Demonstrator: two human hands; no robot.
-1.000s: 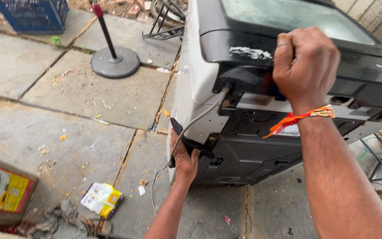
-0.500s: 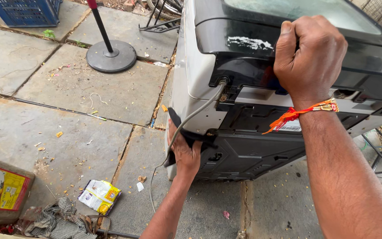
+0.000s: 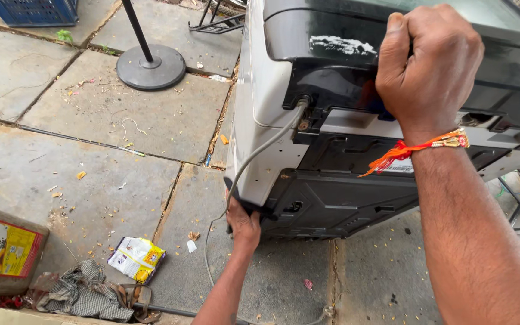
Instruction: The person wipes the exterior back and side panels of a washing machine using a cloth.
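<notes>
The right hand point(image 3: 428, 66) is fisted tight on the washing machine's point(image 3: 332, 120) top edge; the left hand point(image 3: 243, 225) presses a black cloth point(image 3: 249, 206), fingers closed, against its lower corner.

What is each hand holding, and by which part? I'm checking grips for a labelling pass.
The right hand grips the washing machine by its black top rear edge. The left hand presses a black cloth against the machine's lower rear corner.

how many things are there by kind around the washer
washer: 1
hands, left and right: 2
black cloth: 1
grey cord: 1
stand base: 1
blue crate: 1
carton: 1
wrapper: 1
rag: 1
total: 10
</notes>
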